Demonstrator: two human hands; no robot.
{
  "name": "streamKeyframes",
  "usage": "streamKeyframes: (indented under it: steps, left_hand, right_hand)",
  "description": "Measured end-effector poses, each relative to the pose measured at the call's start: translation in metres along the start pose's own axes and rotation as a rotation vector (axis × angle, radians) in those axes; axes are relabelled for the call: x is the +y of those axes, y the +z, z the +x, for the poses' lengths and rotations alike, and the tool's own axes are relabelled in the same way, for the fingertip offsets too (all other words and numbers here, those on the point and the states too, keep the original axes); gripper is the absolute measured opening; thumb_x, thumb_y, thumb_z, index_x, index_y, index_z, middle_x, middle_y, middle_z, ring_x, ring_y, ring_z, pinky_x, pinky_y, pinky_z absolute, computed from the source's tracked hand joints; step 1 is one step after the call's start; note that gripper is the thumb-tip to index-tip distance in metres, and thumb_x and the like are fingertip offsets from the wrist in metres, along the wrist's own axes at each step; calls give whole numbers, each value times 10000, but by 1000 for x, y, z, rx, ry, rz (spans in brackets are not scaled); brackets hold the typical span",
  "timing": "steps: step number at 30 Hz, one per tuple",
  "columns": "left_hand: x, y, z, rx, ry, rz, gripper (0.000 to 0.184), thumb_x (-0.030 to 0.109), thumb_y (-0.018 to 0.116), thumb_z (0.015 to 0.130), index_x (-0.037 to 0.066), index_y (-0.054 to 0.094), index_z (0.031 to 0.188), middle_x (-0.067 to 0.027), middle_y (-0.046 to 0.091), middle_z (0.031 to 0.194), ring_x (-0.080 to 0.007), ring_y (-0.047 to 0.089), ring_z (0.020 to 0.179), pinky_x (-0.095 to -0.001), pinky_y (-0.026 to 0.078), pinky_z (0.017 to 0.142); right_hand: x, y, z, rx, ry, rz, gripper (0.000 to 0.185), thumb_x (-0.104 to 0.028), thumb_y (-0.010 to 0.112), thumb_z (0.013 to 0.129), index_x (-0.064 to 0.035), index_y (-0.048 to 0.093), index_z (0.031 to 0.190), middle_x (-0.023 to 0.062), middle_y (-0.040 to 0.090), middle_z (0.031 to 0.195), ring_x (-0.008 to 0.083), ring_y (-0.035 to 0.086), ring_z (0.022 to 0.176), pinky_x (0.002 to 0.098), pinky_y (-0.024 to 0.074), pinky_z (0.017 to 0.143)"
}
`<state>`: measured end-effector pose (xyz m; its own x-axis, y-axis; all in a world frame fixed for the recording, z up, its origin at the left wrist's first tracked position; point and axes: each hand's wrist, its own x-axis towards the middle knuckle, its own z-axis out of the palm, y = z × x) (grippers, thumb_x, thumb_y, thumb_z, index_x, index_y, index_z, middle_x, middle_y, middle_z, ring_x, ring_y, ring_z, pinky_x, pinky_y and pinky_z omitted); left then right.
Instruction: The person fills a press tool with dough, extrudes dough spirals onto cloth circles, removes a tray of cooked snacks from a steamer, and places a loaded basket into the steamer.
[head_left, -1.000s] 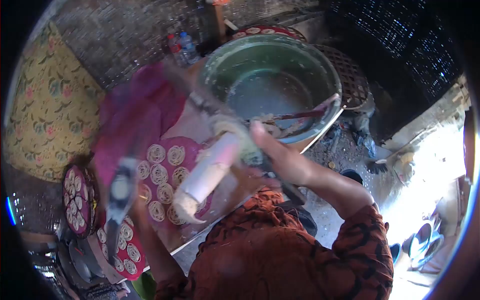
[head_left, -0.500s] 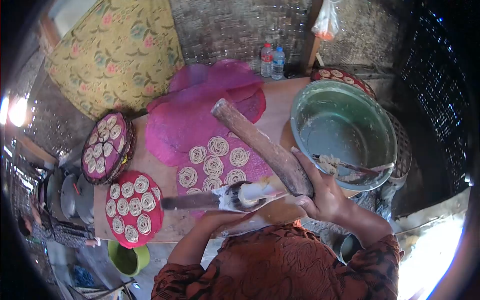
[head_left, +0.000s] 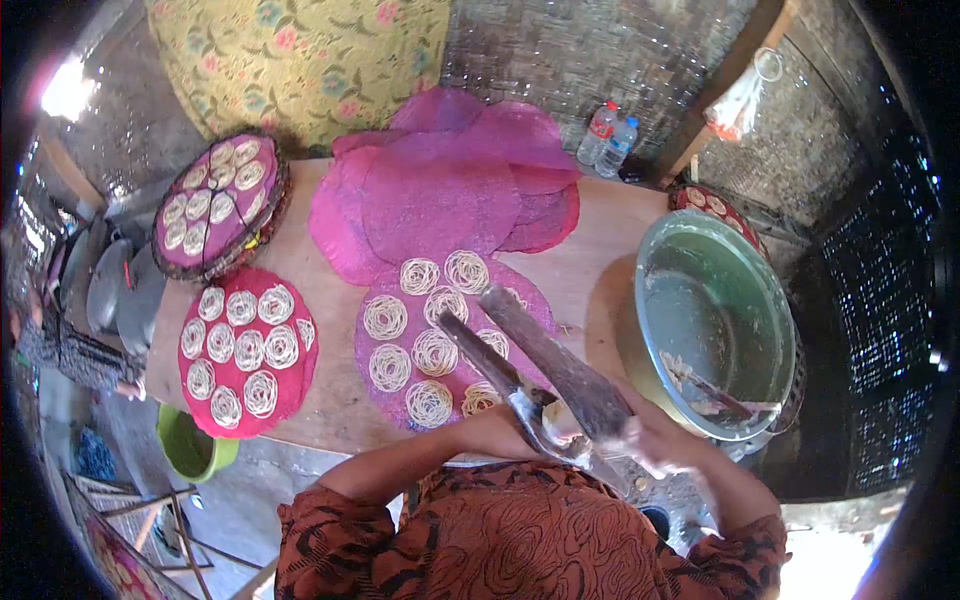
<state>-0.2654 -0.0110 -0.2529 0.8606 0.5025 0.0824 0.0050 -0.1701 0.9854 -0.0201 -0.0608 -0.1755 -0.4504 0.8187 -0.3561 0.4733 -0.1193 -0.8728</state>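
In front of my chest, my left hand (head_left: 515, 432) supports the lower half of a two-part wooden press (head_left: 485, 352); most of its fingers are hidden beneath it. White dough (head_left: 562, 420) shows in the cup of this half. A thick wooden bar (head_left: 555, 365) lies above it at a slight angle, and my right hand (head_left: 650, 440), somewhat blurred, is closed round the bar's near end. Beyond the press lies a round purple mesh sheet (head_left: 375, 415) with several coiled noodle nests (head_left: 390, 367), some partly covered by the press.
A red round sheet (head_left: 190, 350) with nests lies left, near a stacked tray (head_left: 165, 258). Purple sheets (head_left: 430, 200) spread across the table's back. At right stands a green basin (head_left: 700, 300) with a dough-smeared stick (head_left: 725, 397). Two bottles (head_left: 612, 145) stand behind.
The two wooden parts have come closer together and point more away from me. My right hand has moved down and slightly right with the bar. The view has shifted, showing more of the nests.
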Motion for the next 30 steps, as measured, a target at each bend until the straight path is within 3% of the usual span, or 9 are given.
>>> streamKeyframes:
  steps: [3, 4, 5, 7, 9, 11, 13, 19, 30]
  left_hand:
    - [44, -36, -1, -128, -138, 6, 756, 361, 756, 703, 13, 415, 1281, -213, 540, 1148, -243, 535, 1055, -342, 390, 952]
    - [54, -44, 0, -154, -86, -351, 912, 316, 792, 665, 17, 288, 1363, -254, 482, 1209, -258, 495, 1110, -345, 357, 994]
    - [62, -63, 0, -19, 95, 90, 1031, 261, 809, 647, 54, 158, 1419, -217, 454, 1261, -243, 464, 1143, -354, 331, 1019]
    - [95, -85, 21, 108, 381, -621, 982, 525, 621, 773, -11, 101, 1411, -190, 481, 1263, -289, 483, 1164, -402, 341, 1020]
    - [101, -102, 54, 221, 530, -1085, 906, 644, 458, 807, -24, 227, 1375, -192, 506, 1225, -304, 509, 1131, -427, 364, 1002]
    - [90, -121, 81, 207, 375, -1136, 803, 672, 360, 835, -37, 481, 1191, -187, 582, 1073, -331, 560, 1033, -460, 410, 956]
    - [50, -131, 112, 242, 324, -1340, 737, 657, 364, 844, -29, 539, 1052, -184, 605, 942, -344, 584, 947, -467, 414, 949]
    - [-34, -149, 151, 300, 415, -1596, 681, 664, 420, 809, 5, 548, 925, -146, 588, 822, -326, 577, 790, -481, 431, 889]
    - [-82, -149, 142, 542, 352, -1698, 527, 614, 445, 825, 94, 519, 788, -51, 509, 676, -261, 537, 684, -425, 434, 746]
  right_hand:
    - [43, -18, -26, -455, 237, 862, 824, -486, 550, 804, -32, 201, 1396, 256, 464, 1239, 363, 505, 1117, 423, 407, 939]
    - [50, -15, -30, -488, 222, 1041, 825, -501, 536, 805, -24, 207, 1392, 257, 470, 1226, 361, 510, 1105, 424, 411, 929]
    - [55, -11, -31, -508, 202, 1199, 828, -516, 523, 806, -15, 213, 1388, 257, 477, 1213, 360, 516, 1093, 425, 415, 919]
    - [60, -9, -23, -496, 173, 1329, 837, -546, 496, 809, 2, 225, 1380, 259, 491, 1186, 357, 526, 1070, 427, 423, 899]
    - [62, -8, -10, -484, 159, 1391, 850, -577, 469, 811, 19, 237, 1372, 260, 505, 1160, 354, 537, 1046, 430, 432, 879]
    - [62, -10, 2, -466, 160, 1391, 868, -607, 442, 814, 36, 248, 1364, 261, 519, 1133, 352, 547, 1022, 432, 440, 860]
    - [61, -12, 10, -444, 175, 1359, 890, -637, 415, 816, 53, 260, 1356, 263, 533, 1107, 349, 557, 999, 434, 448, 840]
    - [63, -64, 32, -217, 293, 866, 970, -740, 269, 805, 84, 336, 1314, 267, 574, 995, 345, 592, 879, 423, 467, 753]
    - [19, -43, 47, -17, 456, 663, 681, -584, 307, 904, 17, 480, 1174, 157, 627, 814, 249, 626, 695, 355, 510, 645]
